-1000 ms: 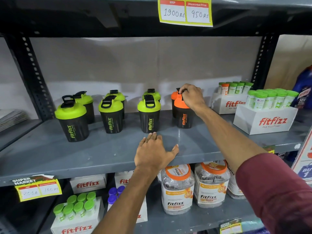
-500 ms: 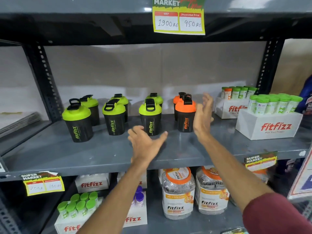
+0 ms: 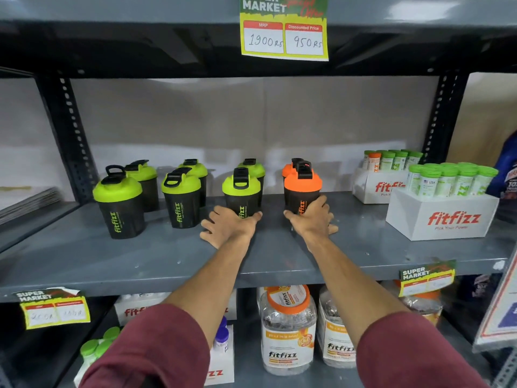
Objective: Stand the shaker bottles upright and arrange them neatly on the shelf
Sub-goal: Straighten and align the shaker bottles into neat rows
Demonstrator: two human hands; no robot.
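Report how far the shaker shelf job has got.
Done: all eight shakers stand upright in two rows on the shelf. In hand: the left hand is at the front green shaker, the right hand at the front orange shaker. Left: probably evening the spacing; the leftmost shaker sits further forward.

Maroon sleeves (image 3: 156, 345) pushed up, bare forearms, bare hands

Six green-lidded shakers (image 3: 242, 191), two orange-lidded shakers (image 3: 301, 191)
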